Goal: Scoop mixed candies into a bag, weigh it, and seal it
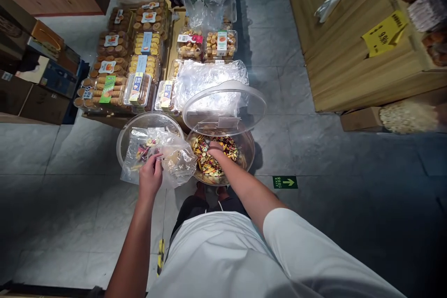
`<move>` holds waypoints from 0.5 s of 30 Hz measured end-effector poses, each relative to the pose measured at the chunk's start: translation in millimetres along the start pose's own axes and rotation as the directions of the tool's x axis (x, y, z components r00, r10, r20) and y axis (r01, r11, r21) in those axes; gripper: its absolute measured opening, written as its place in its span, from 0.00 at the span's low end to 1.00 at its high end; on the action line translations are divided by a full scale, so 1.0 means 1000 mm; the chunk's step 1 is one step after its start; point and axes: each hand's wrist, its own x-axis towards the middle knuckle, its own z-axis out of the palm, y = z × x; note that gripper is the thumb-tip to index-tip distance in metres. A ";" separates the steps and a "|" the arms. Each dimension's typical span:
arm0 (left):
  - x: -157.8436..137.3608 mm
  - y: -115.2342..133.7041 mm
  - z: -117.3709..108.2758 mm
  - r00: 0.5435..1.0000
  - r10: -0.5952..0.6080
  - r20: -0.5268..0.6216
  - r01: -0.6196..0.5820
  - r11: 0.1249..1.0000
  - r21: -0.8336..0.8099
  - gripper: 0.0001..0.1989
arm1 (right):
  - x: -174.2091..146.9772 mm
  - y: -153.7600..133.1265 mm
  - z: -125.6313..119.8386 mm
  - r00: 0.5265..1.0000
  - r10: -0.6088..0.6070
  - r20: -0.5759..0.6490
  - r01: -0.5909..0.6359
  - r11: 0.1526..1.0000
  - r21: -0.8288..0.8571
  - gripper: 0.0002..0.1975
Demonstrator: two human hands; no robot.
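My left hand (pixel 151 174) is closed, pinching the edge of a clear plastic bag (pixel 181 158) with a few colourful dried chips in its lower part. Under the bag stands a round tub with a clear rim (pixel 120 142), mostly covered by it. My right hand (pixel 215 150) reaches down into a round bowl (pixel 249 158) of mixed dried fruit and vegetable chips (pixel 209 165). Its fingers look closed, but what they grip is hidden among the chips. A clear domed lid (pixel 224 107) is tipped up behind that bowl.
Clear boxes of cookies (pixel 145 63) are stacked on a low stand ahead, with crumpled plastic bags (pixel 213 77) over some. A wooden counter (pixel 314 46) with a yellow price sign (pixel 386 33) stands right. Cardboard boxes (pixel 45 102) are left. A green exit sign (pixel 284 182) marks the tiled floor.
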 end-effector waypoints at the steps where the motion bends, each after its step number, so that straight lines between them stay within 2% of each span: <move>1: -0.001 -0.001 0.001 1.000 -0.003 0.013 0.003 1.000 -0.008 0.19 | 0.005 -0.002 0.004 1.000 -0.008 0.003 0.008 1.000 -0.004 0.14; 8: 0.001 0.008 -0.001 1.000 -0.023 0.008 0.023 0.999 -0.024 0.18 | 0.021 -0.002 0.041 0.996 -0.080 0.041 0.079 0.996 0.033 0.16; 15: 0.002 -0.005 0.001 1.000 -0.013 0.014 0.013 1.000 0.000 0.18 | 0.007 0.010 0.079 0.983 -0.127 0.133 0.105 0.981 0.161 0.15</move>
